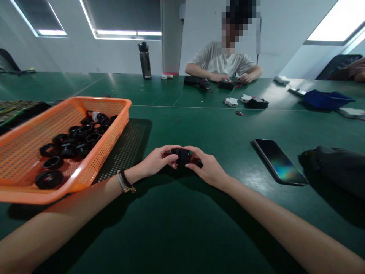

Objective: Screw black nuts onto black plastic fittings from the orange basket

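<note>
Between my two hands, just above the green table, is a black ribbed plastic fitting, round and short. My left hand grips its left side, thumb in front and fingers behind. On the opposite side my right hand pinches it between thumb and fingers. The fingertips hide part of the fitting. To the left, an orange perforated basket holds several black ring-shaped and nut-like plastic parts.
Right of my hands lie a phone and a dark bag. Across the table sits a person with a power drill nearby. A bottle, small white parts and a blue bin stand farther back.
</note>
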The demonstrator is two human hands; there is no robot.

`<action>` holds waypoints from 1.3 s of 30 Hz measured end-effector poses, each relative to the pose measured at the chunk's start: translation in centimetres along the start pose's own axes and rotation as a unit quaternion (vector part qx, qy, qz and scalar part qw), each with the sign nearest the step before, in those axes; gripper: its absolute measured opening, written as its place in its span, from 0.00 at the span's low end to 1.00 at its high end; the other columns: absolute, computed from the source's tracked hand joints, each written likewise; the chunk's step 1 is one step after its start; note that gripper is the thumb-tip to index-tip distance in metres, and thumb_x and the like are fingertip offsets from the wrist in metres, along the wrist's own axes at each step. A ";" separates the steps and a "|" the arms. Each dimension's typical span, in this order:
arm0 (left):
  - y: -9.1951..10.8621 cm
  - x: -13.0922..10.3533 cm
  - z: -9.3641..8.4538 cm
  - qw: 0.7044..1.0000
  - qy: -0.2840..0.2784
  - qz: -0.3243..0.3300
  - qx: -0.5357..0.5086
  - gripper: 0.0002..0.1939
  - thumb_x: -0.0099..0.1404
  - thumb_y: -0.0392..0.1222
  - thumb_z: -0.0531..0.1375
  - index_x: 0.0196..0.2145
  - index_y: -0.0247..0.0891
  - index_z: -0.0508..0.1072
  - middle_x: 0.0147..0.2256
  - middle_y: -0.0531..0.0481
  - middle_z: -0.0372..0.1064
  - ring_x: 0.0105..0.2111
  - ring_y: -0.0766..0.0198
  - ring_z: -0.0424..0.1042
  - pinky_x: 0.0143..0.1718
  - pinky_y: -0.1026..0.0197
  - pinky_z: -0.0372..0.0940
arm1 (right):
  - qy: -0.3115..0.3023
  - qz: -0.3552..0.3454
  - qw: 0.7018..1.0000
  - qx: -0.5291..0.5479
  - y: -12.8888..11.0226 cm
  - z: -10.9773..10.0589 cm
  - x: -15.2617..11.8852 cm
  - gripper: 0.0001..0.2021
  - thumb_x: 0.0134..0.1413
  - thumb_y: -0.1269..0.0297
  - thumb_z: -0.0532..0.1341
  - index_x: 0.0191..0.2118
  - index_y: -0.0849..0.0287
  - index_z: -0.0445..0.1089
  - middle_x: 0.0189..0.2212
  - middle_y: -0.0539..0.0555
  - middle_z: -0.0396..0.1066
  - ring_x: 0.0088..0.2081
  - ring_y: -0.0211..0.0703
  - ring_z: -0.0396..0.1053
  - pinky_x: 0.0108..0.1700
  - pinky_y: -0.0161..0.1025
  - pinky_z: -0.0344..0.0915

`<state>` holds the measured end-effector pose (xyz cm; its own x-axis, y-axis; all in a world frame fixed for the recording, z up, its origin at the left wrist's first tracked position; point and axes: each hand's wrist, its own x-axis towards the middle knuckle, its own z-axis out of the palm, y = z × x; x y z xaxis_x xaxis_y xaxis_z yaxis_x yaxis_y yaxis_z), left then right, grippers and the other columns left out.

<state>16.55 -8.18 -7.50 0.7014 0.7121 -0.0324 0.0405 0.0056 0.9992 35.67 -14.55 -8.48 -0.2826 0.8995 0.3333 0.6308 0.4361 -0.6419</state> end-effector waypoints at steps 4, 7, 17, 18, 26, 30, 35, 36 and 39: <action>0.0 0.0 0.0 1.000 0.000 -0.001 0.004 0.19 0.57 0.36 0.58 0.48 0.31 0.67 0.29 0.53 0.69 0.24 0.71 0.68 0.32 0.64 0.66 | -0.003 0.003 1.000 0.001 -0.1 -0.1 0.1 0.20 0.52 0.69 0.57 0.52 0.55 0.58 0.32 0.50 0.72 0.31 0.40 0.71 0.35 0.40 0.68; -0.1 0.0 0.0 1.000 -0.001 0.000 0.006 0.19 0.58 0.37 0.58 0.48 0.31 0.67 0.29 0.53 0.69 0.24 0.71 0.68 0.32 0.64 0.66 | -0.005 0.003 1.000 0.002 -0.2 -0.1 0.2 0.20 0.52 0.69 0.58 0.52 0.55 0.58 0.32 0.50 0.72 0.31 0.40 0.71 0.36 0.39 0.68; 0.0 0.0 0.0 1.000 0.000 -0.005 -0.003 0.20 0.57 0.36 0.59 0.47 0.30 0.67 0.31 0.52 0.69 0.24 0.72 0.68 0.31 0.65 0.66 | -0.004 0.005 1.000 0.002 -0.2 -0.1 0.1 0.20 0.52 0.69 0.58 0.52 0.56 0.59 0.31 0.50 0.72 0.30 0.39 0.71 0.35 0.38 0.68; 0.0 0.0 0.1 1.000 0.000 -0.005 -0.002 0.20 0.56 0.36 0.59 0.47 0.30 0.67 0.31 0.52 0.69 0.24 0.72 0.68 0.31 0.65 0.66 | -0.004 0.005 1.000 0.000 -0.2 -0.1 0.1 0.20 0.52 0.69 0.58 0.52 0.55 0.59 0.31 0.50 0.72 0.30 0.39 0.71 0.35 0.38 0.68; 0.0 0.0 0.0 1.000 -0.002 -0.005 0.006 0.20 0.57 0.37 0.59 0.48 0.31 0.67 0.31 0.52 0.69 0.24 0.72 0.67 0.31 0.65 0.66 | -0.008 0.007 1.000 -0.009 -0.2 -0.1 0.1 0.20 0.52 0.68 0.58 0.52 0.56 0.58 0.31 0.50 0.72 0.30 0.40 0.70 0.34 0.38 0.67; 0.0 0.0 -0.1 1.000 -0.005 0.001 0.012 0.19 0.57 0.37 0.58 0.47 0.32 0.67 0.31 0.52 0.69 0.24 0.72 0.67 0.31 0.65 0.66 | -0.011 0.009 1.000 -0.012 -0.1 -0.2 0.1 0.20 0.53 0.68 0.57 0.52 0.55 0.58 0.31 0.50 0.72 0.29 0.40 0.70 0.34 0.38 0.67; 0.0 0.0 0.0 1.000 -0.007 0.003 0.014 0.19 0.57 0.37 0.59 0.48 0.31 0.67 0.30 0.52 0.69 0.24 0.72 0.68 0.31 0.65 0.66 | -0.012 0.009 1.000 -0.006 -0.1 -0.2 0.1 0.19 0.53 0.68 0.58 0.52 0.56 0.58 0.30 0.50 0.72 0.30 0.40 0.70 0.34 0.38 0.67; 0.0 0.0 0.0 1.000 -0.006 0.002 0.015 0.19 0.57 0.37 0.59 0.48 0.31 0.67 0.31 0.51 0.69 0.24 0.72 0.68 0.31 0.65 0.66 | -0.012 0.009 1.000 -0.004 -0.1 -0.1 0.1 0.19 0.53 0.68 0.57 0.52 0.57 0.59 0.30 0.50 0.72 0.30 0.40 0.71 0.34 0.38 0.67; 0.0 0.0 0.0 1.000 -0.002 0.001 0.022 0.19 0.57 0.37 0.58 0.47 0.31 0.67 0.32 0.51 0.70 0.23 0.72 0.68 0.31 0.65 0.66 | -0.012 0.011 1.000 -0.007 -0.1 -0.1 0.1 0.19 0.53 0.67 0.57 0.52 0.56 0.59 0.30 0.50 0.72 0.30 0.40 0.71 0.34 0.38 0.67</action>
<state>16.54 -8.22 -7.48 0.7040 0.7095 -0.0310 0.0709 -0.0267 0.9971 35.61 -14.48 -8.32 -0.2854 0.9091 0.3034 0.6473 0.4163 -0.6385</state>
